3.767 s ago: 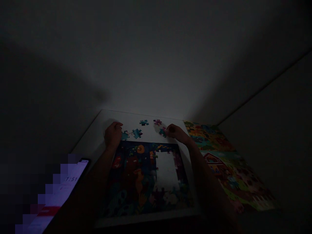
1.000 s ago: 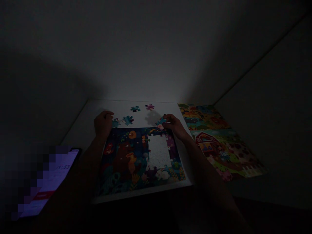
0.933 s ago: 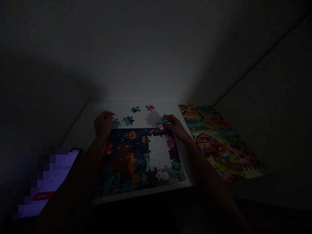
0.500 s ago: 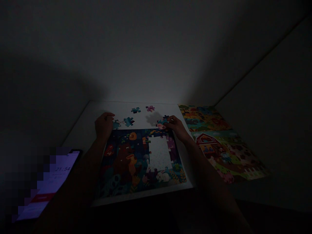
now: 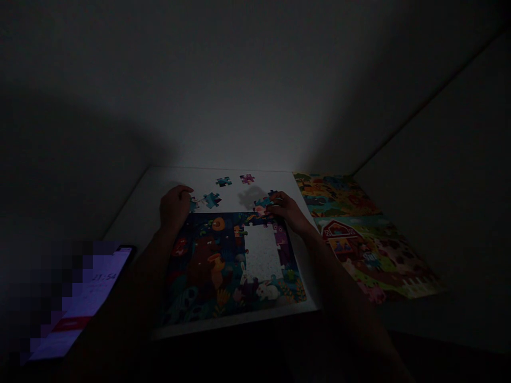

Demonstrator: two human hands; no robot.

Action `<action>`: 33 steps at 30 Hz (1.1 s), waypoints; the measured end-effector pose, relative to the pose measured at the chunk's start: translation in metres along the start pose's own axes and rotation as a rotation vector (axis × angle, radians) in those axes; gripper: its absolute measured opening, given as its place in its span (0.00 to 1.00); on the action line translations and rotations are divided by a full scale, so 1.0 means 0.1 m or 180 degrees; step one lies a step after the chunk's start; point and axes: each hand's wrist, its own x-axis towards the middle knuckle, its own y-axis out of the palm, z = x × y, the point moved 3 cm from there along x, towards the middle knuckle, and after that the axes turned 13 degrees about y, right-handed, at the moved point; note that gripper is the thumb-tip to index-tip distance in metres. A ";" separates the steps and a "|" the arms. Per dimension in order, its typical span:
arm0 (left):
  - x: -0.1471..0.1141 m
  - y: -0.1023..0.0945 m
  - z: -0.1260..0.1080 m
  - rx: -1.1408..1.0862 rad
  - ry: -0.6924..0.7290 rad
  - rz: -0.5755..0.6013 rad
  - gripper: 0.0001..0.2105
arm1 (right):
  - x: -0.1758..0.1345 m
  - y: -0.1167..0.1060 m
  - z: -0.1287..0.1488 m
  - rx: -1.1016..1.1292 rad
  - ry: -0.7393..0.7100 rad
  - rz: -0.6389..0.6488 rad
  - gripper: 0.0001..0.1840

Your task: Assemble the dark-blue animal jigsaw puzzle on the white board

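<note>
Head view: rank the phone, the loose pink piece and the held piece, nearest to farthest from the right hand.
1. Held piece, in the right hand.
2. Loose pink piece, up-left of that hand.
3. Phone, far left, lower down.

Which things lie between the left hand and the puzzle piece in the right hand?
In the head view: a partly hidden teal piece, then another teal piece, then white board with a shadow.
</note>
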 end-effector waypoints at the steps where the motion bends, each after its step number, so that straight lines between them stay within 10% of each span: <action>1: 0.00 0.00 0.00 0.0019 -0.0027 0.0032 0.13 | 0.00 0.00 0.00 -0.0011 -0.0016 0.0038 0.22; 33: -0.05 0.09 -0.18 0.0066 0.0664 0.0690 0.15 | -0.07 0.19 -0.03 -0.0788 -0.0102 0.0875 0.15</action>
